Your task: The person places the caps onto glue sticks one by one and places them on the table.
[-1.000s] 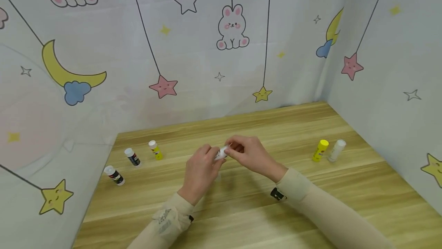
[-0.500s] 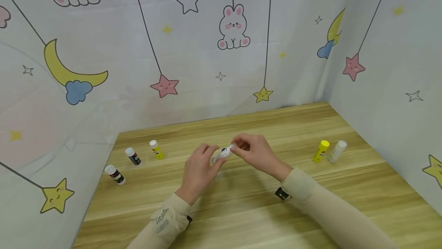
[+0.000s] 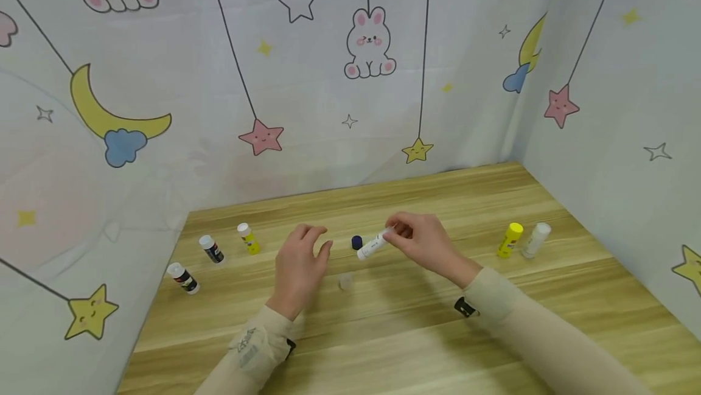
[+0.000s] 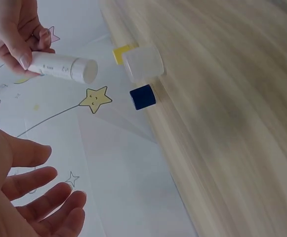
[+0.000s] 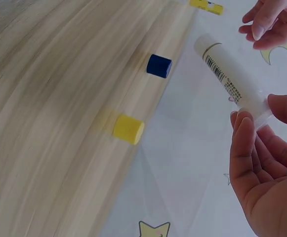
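My right hand [image 3: 424, 238] pinches a white glue stick [image 3: 374, 245] by one end and holds it tilted above the table. In the right wrist view a barcode shows along the glue stick's [image 5: 225, 74] side, with thumb and fingertips around its lower end. My left hand [image 3: 300, 267] is apart from it, fingers loosely bent and holding nothing. On the table between the hands stand a dark blue cap [image 3: 357, 242] and a translucent whitish cap [image 3: 345, 281]. A yellow cap [image 5: 128, 129] shows in the right wrist view; it cannot be made out in the head view.
At the table's left stand two dark-labelled glue sticks [image 3: 211, 249] [image 3: 183, 278] and a yellow one [image 3: 249, 238], all with pale tops. On the right are a yellow glue stick [image 3: 510, 240] and a white one [image 3: 536, 240]. A patterned curtain [image 3: 306, 78] borders the table [image 3: 350, 346].
My left hand has let go of the white glue stick and drawn back left. The right hand has carried it rightward, bringing the dark blue cap into the head view.
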{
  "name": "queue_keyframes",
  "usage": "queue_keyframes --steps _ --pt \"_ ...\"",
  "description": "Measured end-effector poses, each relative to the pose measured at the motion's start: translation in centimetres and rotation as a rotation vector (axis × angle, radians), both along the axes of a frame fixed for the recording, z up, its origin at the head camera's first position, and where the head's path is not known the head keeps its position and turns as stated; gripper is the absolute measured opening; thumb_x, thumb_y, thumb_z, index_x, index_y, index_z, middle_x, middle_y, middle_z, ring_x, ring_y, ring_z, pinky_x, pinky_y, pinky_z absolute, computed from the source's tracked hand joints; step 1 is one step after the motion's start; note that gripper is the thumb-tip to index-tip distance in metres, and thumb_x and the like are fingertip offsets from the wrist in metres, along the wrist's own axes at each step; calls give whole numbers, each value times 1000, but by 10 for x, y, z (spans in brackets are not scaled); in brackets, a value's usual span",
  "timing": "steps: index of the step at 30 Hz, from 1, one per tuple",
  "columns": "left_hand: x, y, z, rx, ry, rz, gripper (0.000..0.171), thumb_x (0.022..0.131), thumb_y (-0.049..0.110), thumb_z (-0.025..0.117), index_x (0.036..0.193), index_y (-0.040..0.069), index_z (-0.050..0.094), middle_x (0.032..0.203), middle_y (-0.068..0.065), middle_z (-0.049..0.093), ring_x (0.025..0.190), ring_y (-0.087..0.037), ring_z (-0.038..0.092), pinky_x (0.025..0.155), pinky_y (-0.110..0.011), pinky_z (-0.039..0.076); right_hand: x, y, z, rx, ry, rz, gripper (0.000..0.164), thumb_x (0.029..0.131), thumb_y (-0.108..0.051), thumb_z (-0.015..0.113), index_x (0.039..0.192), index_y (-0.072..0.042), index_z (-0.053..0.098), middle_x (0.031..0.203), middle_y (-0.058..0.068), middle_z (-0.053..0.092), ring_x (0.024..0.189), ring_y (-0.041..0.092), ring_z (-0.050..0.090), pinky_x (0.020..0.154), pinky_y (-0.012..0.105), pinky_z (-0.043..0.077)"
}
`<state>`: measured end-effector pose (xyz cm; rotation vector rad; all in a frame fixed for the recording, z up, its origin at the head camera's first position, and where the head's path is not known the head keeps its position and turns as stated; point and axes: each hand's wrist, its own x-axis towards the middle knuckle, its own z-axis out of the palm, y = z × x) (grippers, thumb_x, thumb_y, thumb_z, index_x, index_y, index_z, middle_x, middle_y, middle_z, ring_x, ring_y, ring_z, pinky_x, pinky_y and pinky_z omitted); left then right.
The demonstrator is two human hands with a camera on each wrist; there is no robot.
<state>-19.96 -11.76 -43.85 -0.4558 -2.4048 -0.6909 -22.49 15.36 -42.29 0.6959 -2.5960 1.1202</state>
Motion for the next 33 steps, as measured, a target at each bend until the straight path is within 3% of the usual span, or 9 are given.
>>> queue_keyframes --steps 10,16,18,23,33 --pt "-11 -24 0 35 81 90 20 87 10 79 106 7 74 100 -10 66 87 -30 64 63 -44 54 3 24 -1 63 -20 -59 11 92 -26 76 99 -17 73 82 -10 69 68 4 63 63 29 53" --pt "-18 -43 -1 60 87 165 17 88 9 77 104 5 74 102 -13 65 83 -33 61 52 -44 50 3 38 -2 106 -28 -88 12 92 -26 76 100 -17 73 82 -10 69 69 4 62 63 30 53" --pt "-21 -50 -1 67 81 199 17 88 8 77 104 4 74 105 -15 64 88 -35 59 57 -47 51 4 43 -1 119 -37 -100 12 92 -26 76 100 -17 72 83 -10 69 70 5 62 64 30 54" --pt "-28 -65 -4 103 54 270 17 86 5 76 103 1 74 114 -20 61 111 -42 54 86 -58 48 6 54 -1 163 -57 -118 13 94 -28 74 101 -17 72 84 -9 69 72 6 62 66 30 54" --pt "-37 -83 -14 134 -46 336 30 89 9 73 119 1 68 132 -24 53 124 -44 46 90 -61 46 10 73 1 211 -23 -130 15 94 -27 74 102 -14 73 84 -8 69 72 6 62 66 32 54"
